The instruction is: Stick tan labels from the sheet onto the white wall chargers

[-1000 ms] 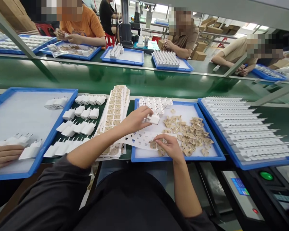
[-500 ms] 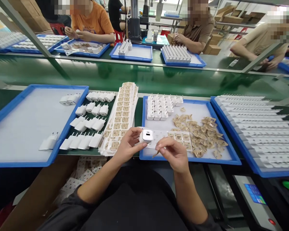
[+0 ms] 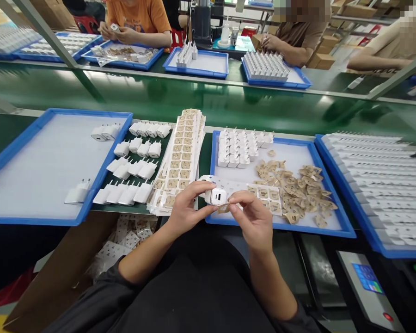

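Note:
Between thumb and fingers, my left hand (image 3: 190,206) holds a white charger (image 3: 218,196), its port face turned up. My right hand (image 3: 252,217) pinches a small brown sticker piece (image 3: 223,208) at the charger's lower right edge. Below and behind them lies a label sheet (image 3: 270,196) with brown stickers, partly over the blue-rimmed tray (image 3: 280,225). That tray also holds a block of white chargers (image 3: 237,148) and a pile of brown peeled pieces (image 3: 291,185). Stacked strips of stickers (image 3: 182,157) lie to the left.
Rows of chargers (image 3: 126,192) stand beside a left tray (image 3: 55,221). A right tray (image 3: 370,185) is filled with white pieces. Across the green belt (image 3: 142,95) people work at more trays. A device with a screen (image 3: 367,277) is at the lower right.
My right hand has moved up to the charger with the brown piece, so the two now meet. The charger has turned slightly. The whole view has shifted a little.

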The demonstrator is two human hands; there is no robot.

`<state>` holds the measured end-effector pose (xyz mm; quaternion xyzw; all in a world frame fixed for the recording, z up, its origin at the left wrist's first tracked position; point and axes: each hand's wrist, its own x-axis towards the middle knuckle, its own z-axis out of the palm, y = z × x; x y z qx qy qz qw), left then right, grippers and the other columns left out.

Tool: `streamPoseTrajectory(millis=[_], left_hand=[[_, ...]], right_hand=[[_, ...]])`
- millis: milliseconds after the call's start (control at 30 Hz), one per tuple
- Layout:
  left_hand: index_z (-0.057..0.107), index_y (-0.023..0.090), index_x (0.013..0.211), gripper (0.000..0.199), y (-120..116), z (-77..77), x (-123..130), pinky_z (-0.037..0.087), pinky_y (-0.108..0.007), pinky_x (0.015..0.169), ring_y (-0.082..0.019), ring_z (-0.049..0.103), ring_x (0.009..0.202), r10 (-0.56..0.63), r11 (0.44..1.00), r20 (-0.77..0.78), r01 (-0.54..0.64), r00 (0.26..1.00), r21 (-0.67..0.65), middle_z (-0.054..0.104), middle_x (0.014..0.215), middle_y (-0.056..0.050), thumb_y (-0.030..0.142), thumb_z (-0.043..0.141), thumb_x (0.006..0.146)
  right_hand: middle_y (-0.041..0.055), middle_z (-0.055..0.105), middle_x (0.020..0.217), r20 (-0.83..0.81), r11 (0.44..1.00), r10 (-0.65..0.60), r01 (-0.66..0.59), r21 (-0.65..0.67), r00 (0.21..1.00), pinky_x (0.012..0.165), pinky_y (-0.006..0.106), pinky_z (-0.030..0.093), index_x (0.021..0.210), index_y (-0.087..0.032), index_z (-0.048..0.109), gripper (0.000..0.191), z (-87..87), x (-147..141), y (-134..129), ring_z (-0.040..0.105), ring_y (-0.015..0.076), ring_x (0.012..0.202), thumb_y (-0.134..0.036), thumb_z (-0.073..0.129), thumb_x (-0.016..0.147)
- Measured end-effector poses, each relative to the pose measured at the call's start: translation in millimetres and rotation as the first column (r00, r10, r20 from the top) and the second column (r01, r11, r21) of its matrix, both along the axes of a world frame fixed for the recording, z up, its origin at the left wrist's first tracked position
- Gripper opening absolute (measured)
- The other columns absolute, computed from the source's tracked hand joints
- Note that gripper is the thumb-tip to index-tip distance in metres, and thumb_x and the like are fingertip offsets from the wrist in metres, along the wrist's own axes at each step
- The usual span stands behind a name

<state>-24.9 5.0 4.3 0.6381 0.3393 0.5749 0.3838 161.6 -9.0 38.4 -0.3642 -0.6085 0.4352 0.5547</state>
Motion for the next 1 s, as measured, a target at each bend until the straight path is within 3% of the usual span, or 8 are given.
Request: streamPoseTrajectory(millis=[167,567,1000], left_hand=[[0.065,0.026,0.123,0.049,0.3,8.5,-0.2,0.053,-0.040,0.099,-0.023,0.064,0.112,0.064,0.987,-0.077,-0.052,0.995,0.151,0.068,0.116,-0.008,0.013,0.081,0.079],[0.065,0.025,0.120,0.044,-0.3,18.0,-1.3,0.056,-0.039,0.094,-0.023,0.066,0.108,0.121,0.972,-0.152,-0.086,0.981,0.219,0.069,0.113,-0.009,0.015,0.080,0.080],[0.064,0.023,0.120,0.040,-1.3,18.8,-0.8,0.057,-0.042,0.095,-0.023,0.066,0.107,0.177,0.941,-0.210,-0.102,0.962,0.324,0.067,0.113,-0.009,0.013,0.075,0.083]], right_hand=[[-0.0001,0.069,0.094,0.020,0.994,-0.084,0.086,-0.061,0.996,0.084,0.030,0.049,0.099,-0.026,0.071,0.010,7.1,-4.5,1.3,0.063,0.0160,0.092,-0.018,0.067,0.093],[-0.0017,0.071,0.092,0.108,0.992,-0.088,0.097,-0.080,0.990,0.081,0.027,0.052,0.097,-0.027,0.071,0.008,12.4,-5.9,3.8,0.065,0.0146,0.089,-0.021,0.068,0.093],[-0.0012,0.070,0.086,0.243,0.976,-0.190,0.210,-0.060,0.951,0.078,0.031,0.055,0.092,-0.024,0.069,0.002,16.6,-12.3,1.0,0.067,0.0157,0.080,-0.025,0.070,0.090]])
